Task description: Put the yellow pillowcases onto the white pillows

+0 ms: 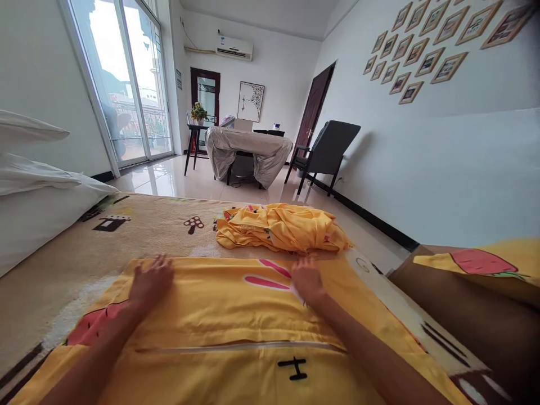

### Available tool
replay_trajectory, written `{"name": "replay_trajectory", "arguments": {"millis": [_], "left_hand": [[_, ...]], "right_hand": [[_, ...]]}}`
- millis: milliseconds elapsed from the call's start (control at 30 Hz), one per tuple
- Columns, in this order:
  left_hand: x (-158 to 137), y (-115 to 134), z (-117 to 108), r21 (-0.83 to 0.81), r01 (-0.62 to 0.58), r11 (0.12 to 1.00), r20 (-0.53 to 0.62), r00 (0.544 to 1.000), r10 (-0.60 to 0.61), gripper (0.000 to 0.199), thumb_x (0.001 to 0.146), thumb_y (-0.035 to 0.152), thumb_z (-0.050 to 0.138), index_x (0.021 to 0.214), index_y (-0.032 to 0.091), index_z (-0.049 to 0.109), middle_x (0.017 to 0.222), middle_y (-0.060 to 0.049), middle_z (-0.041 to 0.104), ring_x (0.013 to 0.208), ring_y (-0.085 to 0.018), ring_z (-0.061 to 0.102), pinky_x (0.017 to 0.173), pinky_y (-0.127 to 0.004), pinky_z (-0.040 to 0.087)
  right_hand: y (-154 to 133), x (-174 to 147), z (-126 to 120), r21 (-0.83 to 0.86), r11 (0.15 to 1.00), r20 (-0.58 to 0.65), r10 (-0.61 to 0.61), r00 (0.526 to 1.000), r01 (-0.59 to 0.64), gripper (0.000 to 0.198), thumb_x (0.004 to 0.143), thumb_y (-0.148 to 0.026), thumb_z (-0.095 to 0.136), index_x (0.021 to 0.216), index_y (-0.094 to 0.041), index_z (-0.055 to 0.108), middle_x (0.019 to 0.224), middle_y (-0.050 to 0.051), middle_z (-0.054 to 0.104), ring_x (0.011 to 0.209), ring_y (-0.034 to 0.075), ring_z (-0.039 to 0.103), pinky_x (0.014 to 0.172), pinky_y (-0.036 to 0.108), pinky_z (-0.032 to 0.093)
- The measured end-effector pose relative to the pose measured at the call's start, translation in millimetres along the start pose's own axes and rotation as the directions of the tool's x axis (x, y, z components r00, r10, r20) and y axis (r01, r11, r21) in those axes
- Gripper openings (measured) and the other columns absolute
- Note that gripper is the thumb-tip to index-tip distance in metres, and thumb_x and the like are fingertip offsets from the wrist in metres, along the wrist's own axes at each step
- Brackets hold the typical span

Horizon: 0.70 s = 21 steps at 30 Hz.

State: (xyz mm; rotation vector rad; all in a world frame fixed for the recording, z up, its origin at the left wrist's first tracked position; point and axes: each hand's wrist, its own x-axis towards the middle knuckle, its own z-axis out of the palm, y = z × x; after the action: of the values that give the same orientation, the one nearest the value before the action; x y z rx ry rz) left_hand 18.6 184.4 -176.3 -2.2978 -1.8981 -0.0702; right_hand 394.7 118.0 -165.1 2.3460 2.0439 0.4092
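Note:
A yellow cloth cover (219, 315) lies spread in front of me, printed with a pink watermelon slice, pink rabbit ears and a black letter. Across its near part runs a pale zipper (236, 347), with wrinkles around it. My left hand (151, 281) rests palm down near the far left edge of the cover, fingers apart. Further right, my right hand (307, 278) lies on the same far edge beside the rabbit ears, its fingers stretched over the cloth and slightly blurred. Just beyond it sits a crumpled heap of yellow fabric (287, 228).
Beneath the cover is a beige patterned blanket (156, 225). White pillows (37, 185) are stacked at the left. A brown box (455, 292) with yellow cloth (485, 261) over it stands at the right. Beyond are a draped table (248, 140) and a dark chair (329, 146).

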Motion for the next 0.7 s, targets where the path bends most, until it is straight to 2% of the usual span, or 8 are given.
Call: {"name": "replay_trajectory", "arguments": {"millis": [100,167,233,300,400,533,633,700], "left_hand": [[-27,70,-20,-0.165,-0.325,0.931,0.087,0.936,0.342,0.049,0.087,0.019,0.031,0.130,0.007,0.052,0.142,-0.015,0.043,0.133,-0.023,0.038,0.109,-0.040,0.030],[-46,110,-24,-0.265,-0.447,0.855,0.099,0.869,0.485,0.052,0.086,0.019,0.033,0.135,0.006,0.046,0.144,-0.015,0.040,0.135,-0.024,0.035,0.110,-0.039,0.029],[-57,128,-21,-0.301,-0.451,0.840,0.094,0.863,0.496,0.057,0.087,0.021,0.034,0.141,0.005,0.035,0.147,-0.017,0.034,0.137,-0.025,0.030,0.111,-0.041,0.027],[-55,122,-14,-0.338,-0.408,0.848,0.116,0.876,0.468,0.055,0.092,0.031,0.029,0.144,0.013,0.031,0.150,-0.011,0.029,0.139,-0.024,0.027,0.112,-0.046,0.023],[-36,85,-6,-0.351,-0.301,0.887,0.194,0.903,0.383,0.056,0.093,0.048,0.023,0.144,0.027,0.029,0.153,0.000,0.020,0.142,-0.021,0.017,0.114,-0.049,0.017],[-15,44,4,-0.291,-0.178,0.940,0.212,0.946,0.244,0.055,0.093,0.048,0.022,0.146,0.031,0.023,0.155,0.002,0.012,0.143,-0.019,0.010,0.114,-0.049,0.012],[-13,35,11,-0.259,-0.155,0.953,0.184,0.961,0.206,0.055,0.093,0.047,0.022,0.146,0.030,0.023,0.155,0.001,0.011,0.143,-0.020,0.010,0.113,-0.050,0.014],[-14,34,14,-0.260,-0.153,0.954,0.171,0.965,0.201,0.055,0.093,0.047,0.023,0.146,0.030,0.023,0.155,0.000,0.012,0.143,-0.020,0.010,0.113,-0.051,0.015]], "right_hand": [[-59,-32,-5,0.103,0.961,0.006,-0.259,0.966,0.257,0.047,0.083,-0.016,0.043,0.128,-0.016,0.055,0.127,0.012,0.059,0.119,0.021,0.051,0.103,0.034,0.032],[-94,-48,-1,0.331,0.833,-0.025,-0.462,0.887,0.443,0.051,0.085,-0.021,0.043,0.135,-0.011,0.048,0.134,0.013,0.053,0.124,0.019,0.047,0.107,0.030,0.030],[-112,-55,4,0.461,0.750,-0.056,-0.509,0.859,0.474,0.054,0.087,-0.025,0.040,0.137,-0.006,0.043,0.140,0.015,0.046,0.131,0.020,0.040,0.111,0.031,0.026],[-112,-51,7,0.525,0.727,-0.039,-0.498,0.866,0.442,0.053,0.091,-0.032,0.037,0.139,-0.011,0.041,0.143,0.013,0.042,0.134,0.021,0.035,0.112,0.035,0.023],[-84,-34,7,0.548,0.749,0.055,-0.478,0.877,0.373,0.053,0.093,-0.047,0.033,0.141,-0.025,0.039,0.148,0.005,0.036,0.137,0.020,0.029,0.112,0.040,0.021],[-27,-21,14,0.432,0.859,0.150,-0.370,0.917,0.276,0.054,0.094,-0.051,0.025,0.145,-0.033,0.029,0.153,-0.002,0.023,0.141,0.015,0.017,0.113,0.038,0.014],[27,-27,22,0.252,0.966,0.252,-0.132,0.959,0.066,0.055,0.094,-0.051,0.021,0.146,-0.035,0.022,0.155,-0.006,0.016,0.142,0.012,0.012,0.113,0.035,0.014],[65,-35,22,0.150,0.985,0.277,0.035,0.960,-0.079,0.058,0.093,-0.048,0.023,0.147,-0.028,0.023,0.155,0.002,0.015,0.142,0.019,0.013,0.112,0.044,0.014]]}}
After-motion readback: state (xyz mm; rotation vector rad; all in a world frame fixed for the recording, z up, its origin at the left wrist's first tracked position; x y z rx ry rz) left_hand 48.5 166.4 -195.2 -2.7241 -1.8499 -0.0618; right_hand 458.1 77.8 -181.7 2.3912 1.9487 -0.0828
